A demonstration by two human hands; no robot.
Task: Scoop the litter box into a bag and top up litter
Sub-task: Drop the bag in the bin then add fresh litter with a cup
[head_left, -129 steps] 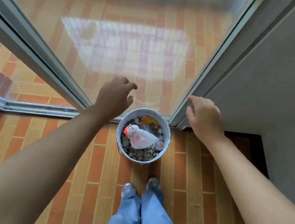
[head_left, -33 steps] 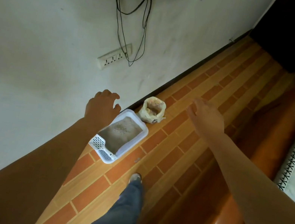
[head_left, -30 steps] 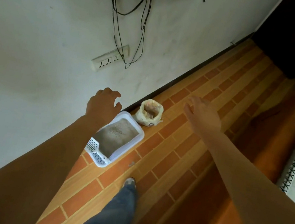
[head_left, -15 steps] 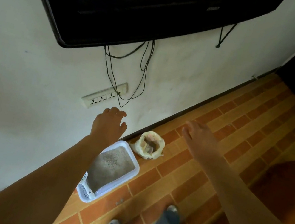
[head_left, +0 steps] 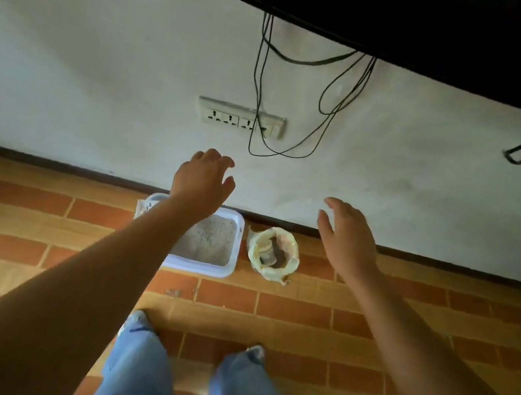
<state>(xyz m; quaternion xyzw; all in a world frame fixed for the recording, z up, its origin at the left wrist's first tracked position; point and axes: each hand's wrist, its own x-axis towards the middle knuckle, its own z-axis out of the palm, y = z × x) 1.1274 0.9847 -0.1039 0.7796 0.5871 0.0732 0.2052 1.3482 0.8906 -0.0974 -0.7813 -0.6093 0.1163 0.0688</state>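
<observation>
The person stands facing a white wall (head_left: 104, 48), both arms stretched forward, and the step in hand looks like the approach: nothing has been picked up. The left hand (head_left: 203, 180) hangs in the air above the far edge of the litter box (head_left: 201, 268), its grip spread, fingers loosely curved and holding nothing. The right hand (head_left: 347, 237) is also bare, grip spread with fingers apart, out at about 2 o'clock from the bag (head_left: 273, 253) and touching nothing. The box sits on the tiled floor (head_left: 267, 306) against the skirting, at 12 o'clock from the person's shoes (head_left: 255, 349), with pale grey litter (head_left: 209, 240) showing inside. Just beside it at 3 o'clock stands the bag, mouth open and rolled down, with something brownish in it; whether that is fresh litter or waste cannot be told from here. At the box's 9 o'clock end a slotted white scoop (head_left: 146, 206) peeks out, mostly hidden by the left forearm. A socket strip (head_left: 240, 119) with dangling cables (head_left: 256, 92) is on the wall above, well apart from the work. The next move probably calls for crouching down, since both hands are high above the floor, and for the left hand to reach to the 9 o'clock end and close on the scoop handle while the right steadies the bag's mouth or the box rim. The bag's soft rim may need holding open.
</observation>
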